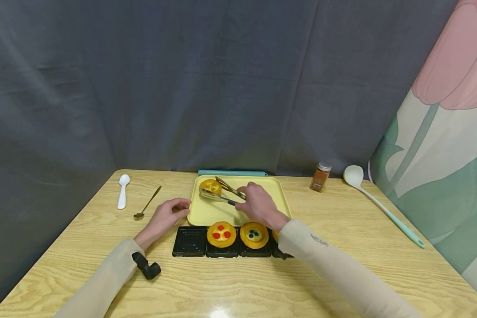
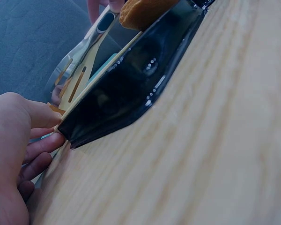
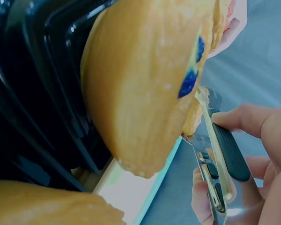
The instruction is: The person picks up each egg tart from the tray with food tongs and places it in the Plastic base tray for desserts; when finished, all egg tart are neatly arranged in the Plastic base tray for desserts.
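Observation:
My right hand (image 1: 259,205) holds a pair of metal tongs (image 1: 219,198) by dark grip pads, the thumb on one pad (image 3: 229,152) in the right wrist view. The tongs' heads are either side of a yellow-topped egg tart (image 1: 209,185) at the left of a pale yellow tray (image 1: 276,196). At the tray's left rim, my left hand (image 1: 164,220) pinches the edge between thumb and fingers. In front lies a black sectioned holder (image 1: 189,241), its leftmost section bare. It bears a red-topped tart (image 1: 221,234), a blueberry-topped tart (image 1: 254,235) and another partly hidden by my right sleeve.
To the left lie a white spoon (image 1: 122,191) and a thin metal spoon (image 1: 147,203). A spice jar (image 1: 320,177) stands at the back right, near a long ladle (image 1: 381,206) with a mint handle. Behind the tray runs a teal strip (image 1: 232,172) before the dark curtain.

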Demonstrator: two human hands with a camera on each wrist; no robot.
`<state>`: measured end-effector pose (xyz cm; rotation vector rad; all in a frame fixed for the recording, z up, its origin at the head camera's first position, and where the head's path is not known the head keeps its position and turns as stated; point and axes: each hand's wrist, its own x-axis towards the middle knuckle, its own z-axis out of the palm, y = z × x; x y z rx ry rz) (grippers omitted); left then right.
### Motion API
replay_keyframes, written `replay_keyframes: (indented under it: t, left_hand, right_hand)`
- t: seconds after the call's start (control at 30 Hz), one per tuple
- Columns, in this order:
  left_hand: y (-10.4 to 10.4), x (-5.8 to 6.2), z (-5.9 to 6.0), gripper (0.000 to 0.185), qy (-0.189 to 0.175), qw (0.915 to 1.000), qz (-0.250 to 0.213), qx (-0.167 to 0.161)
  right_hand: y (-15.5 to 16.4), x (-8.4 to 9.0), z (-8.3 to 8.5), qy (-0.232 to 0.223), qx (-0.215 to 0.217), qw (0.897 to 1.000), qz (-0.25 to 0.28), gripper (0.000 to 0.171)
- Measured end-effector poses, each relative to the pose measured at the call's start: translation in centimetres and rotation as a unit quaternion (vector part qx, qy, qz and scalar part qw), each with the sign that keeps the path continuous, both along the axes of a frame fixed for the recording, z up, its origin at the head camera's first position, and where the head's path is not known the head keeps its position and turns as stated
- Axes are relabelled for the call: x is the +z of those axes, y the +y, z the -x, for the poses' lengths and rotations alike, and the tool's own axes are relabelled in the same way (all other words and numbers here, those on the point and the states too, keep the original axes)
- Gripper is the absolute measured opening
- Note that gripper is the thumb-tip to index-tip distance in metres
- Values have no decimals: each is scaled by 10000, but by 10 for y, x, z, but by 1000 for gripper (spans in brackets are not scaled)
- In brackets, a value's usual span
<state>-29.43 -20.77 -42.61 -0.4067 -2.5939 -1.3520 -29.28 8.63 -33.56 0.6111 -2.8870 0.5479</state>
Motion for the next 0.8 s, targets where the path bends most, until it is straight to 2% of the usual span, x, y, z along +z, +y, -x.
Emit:
replay_keyframes:
  t: [0.4,0.8]
  left_hand:
    - [-1,1,-2,33,29,10000,13,-33]
    - [0,2,-1,33,7,10000,45,-8]
  right_hand:
    - [12,3,-19,160,331,9992,160,43]
    - [24,7,-45,162,591,9976,321,44]
